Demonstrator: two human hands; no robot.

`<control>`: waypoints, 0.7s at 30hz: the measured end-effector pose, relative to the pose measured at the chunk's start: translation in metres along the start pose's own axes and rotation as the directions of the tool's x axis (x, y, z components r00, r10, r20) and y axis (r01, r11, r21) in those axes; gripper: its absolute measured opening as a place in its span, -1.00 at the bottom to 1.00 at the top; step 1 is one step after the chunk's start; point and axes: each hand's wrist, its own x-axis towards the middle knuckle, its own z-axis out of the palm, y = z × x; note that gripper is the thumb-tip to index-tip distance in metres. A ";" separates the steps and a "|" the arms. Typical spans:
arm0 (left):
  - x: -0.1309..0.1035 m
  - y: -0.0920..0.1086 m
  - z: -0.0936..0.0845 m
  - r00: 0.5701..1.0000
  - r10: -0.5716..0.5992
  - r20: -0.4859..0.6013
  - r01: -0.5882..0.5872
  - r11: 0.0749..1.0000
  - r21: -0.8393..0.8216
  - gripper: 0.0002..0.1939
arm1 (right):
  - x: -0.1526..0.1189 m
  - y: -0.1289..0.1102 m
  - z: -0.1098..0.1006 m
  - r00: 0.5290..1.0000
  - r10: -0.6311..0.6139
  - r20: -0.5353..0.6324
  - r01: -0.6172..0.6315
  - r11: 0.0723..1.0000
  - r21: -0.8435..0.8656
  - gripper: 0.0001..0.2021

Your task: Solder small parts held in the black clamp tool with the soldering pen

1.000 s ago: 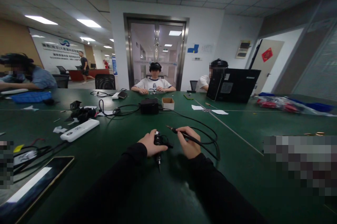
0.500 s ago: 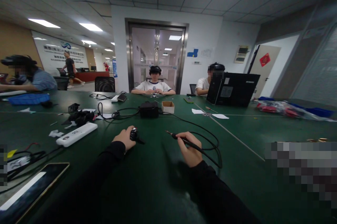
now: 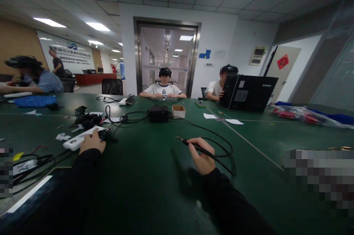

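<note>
My left hand [image 3: 92, 142] is closed round a small black part [image 3: 104, 133], beside and partly over the white power strip [image 3: 74, 143]. The part's exact shape is hard to make out. In my right hand [image 3: 203, 155] is a black soldering iron [image 3: 195, 146], held like a pen with its thin metal tip pointing left above the green table [image 3: 143, 190]. The iron's cable loops behind my right hand toward a black box [image 3: 158, 113]. A small open carton [image 3: 178, 111] stands to the right of that box.
Black parts [image 3: 88, 120] lie beyond the power strip. A phone [image 3: 30, 194] and cables [image 3: 35, 165] are at the left. Across the table sit two people near a black computer case [image 3: 249, 93]; another person sits at far left. White papers [image 3: 210, 116] lie toward the right.
My left hand has moved left with the black part, from the table's middle to the power strip. My right hand still holds the soldering iron in nearly the same place.
</note>
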 end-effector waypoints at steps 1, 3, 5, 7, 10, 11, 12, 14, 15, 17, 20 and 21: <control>-0.002 0.001 -0.002 0.999 -0.037 -0.014 0.037 0.999 0.022 -0.25 | 0.000 0.000 0.000 1.000 0.001 -0.002 -0.001 1.000 0.007 -0.87; -0.006 0.005 -0.006 0.992 -0.122 -0.013 0.123 0.988 0.095 -0.30 | 0.001 -0.001 0.000 1.000 -0.002 -0.007 0.003 1.000 0.017 -0.87; -0.007 0.009 -0.011 0.984 -0.170 0.053 0.161 0.977 0.138 -0.34 | 0.001 -0.002 0.000 1.000 -0.005 -0.006 0.005 1.000 0.022 -0.87; -0.005 0.011 -0.014 0.974 -0.194 0.115 0.176 0.973 0.151 -0.37 | 0.001 -0.002 0.000 1.000 -0.003 0.000 0.003 1.000 0.020 -0.86; -0.001 0.010 -0.014 0.974 -0.191 0.125 0.171 0.973 0.153 -0.37 | 0.001 -0.002 0.000 1.000 0.001 0.005 -0.001 1.000 0.010 -0.86; 0.001 0.009 -0.014 0.977 -0.176 0.117 0.157 0.976 0.152 -0.36 | 0.001 -0.003 0.000 1.000 -0.001 0.005 0.001 1.000 0.008 -0.86; 0.002 0.009 -0.013 0.982 -0.153 0.109 0.135 0.979 0.150 -0.33 | 0.001 -0.003 0.000 1.000 -0.004 0.003 0.004 1.000 0.007 -0.86; 0.003 0.011 -0.011 0.989 -0.107 0.100 0.092 0.985 0.144 -0.24 | 0.001 -0.003 0.000 1.000 -0.010 -0.007 0.010 1.000 0.005 -0.86; 0.003 0.014 -0.010 0.991 -0.084 0.106 0.068 0.988 0.141 -0.19 | 0.001 -0.003 0.000 1.000 -0.012 -0.011 0.012 1.000 0.004 -0.86; -0.001 0.024 -0.007 0.989 -0.029 0.148 0.010 0.992 0.127 -0.11 | 0.002 -0.004 0.000 1.000 -0.013 -0.010 0.013 1.000 0.002 -0.86; -0.014 0.050 -0.001 0.964 0.079 0.253 -0.098 0.993 0.066 -0.06 | 0.002 -0.004 0.000 1.000 -0.006 0.000 0.006 1.000 0.008 -0.86; -0.022 0.061 0.000 0.951 0.120 0.285 -0.137 0.990 0.042 -0.05 | 0.002 -0.004 0.000 1.000 -0.002 -0.002 0.002 1.000 0.012 -0.86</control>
